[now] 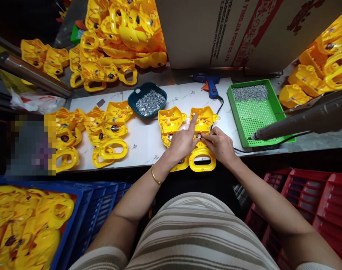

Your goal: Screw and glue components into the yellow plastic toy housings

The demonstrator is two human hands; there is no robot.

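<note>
Two yellow plastic shells lie side by side in front of me, each with a ring-shaped handle at its near end. Over the right-hand shell (206, 112), my left hand (181, 143) stretches its index finger onto the upper part, the thumb low by a small round metallic part (198, 135). My right hand (219, 144) pinches with thumb and fingertips at the right of that round part; whatever lies between the fingertips is too small to make out. The left-hand shell (171, 115) is partly covered by my left hand and wrist. Thin wires show inside both shells.
A dark teal bowl (150, 103) of small metal screws and a blue glue gun (209, 83) lie beyond. To the right is a green tray (244, 116) with screws. More shells (114, 116) stand left. Blue (86, 210) and red (308, 195) crates flank me.
</note>
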